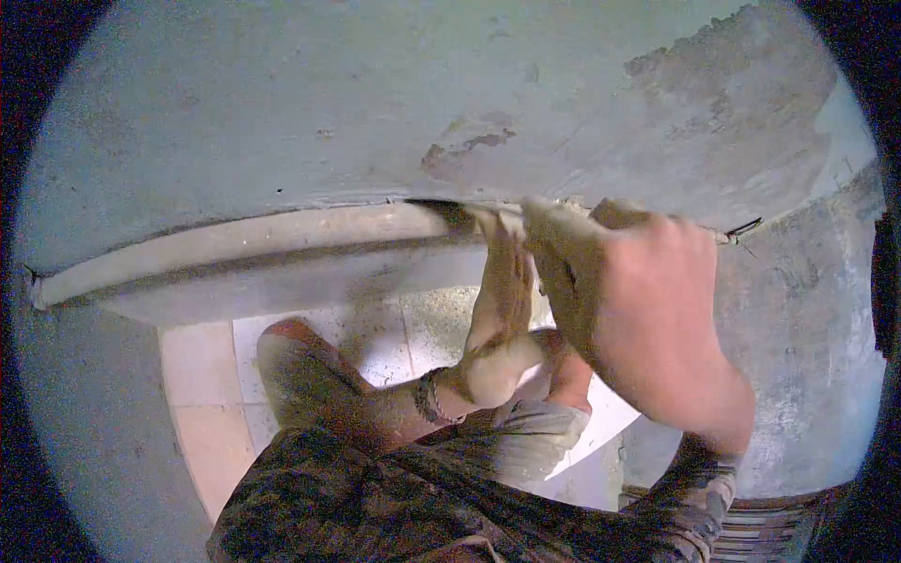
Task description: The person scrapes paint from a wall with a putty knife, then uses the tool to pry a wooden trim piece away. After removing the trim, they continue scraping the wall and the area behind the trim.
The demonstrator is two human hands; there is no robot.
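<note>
My left hand (504, 300), with a braided bracelet (434, 396) at the wrist, reaches up to the pale rounded ledge (310, 230) along the wall. Its fingers are pressed together at the ledge's top edge; what they hold, if anything, I cannot make out. Just left of the fingertips is a dark wedge (441, 214), perhaps a shadow. To the right and closer to the camera, my right hand (648, 291) is closed, knuckles up, its fingers smeared by motion near the same edge. Whatever it grips is hidden.
A grey-blue wall (310, 103) with patches of worn plaster rises behind the ledge. Wires (741, 230) stick out at the ledge's right end. Below are pale floor tiles (202, 361), sprinkled with debris, and my bent knees (300, 366). A slatted thing (770, 530) stands at the lower right.
</note>
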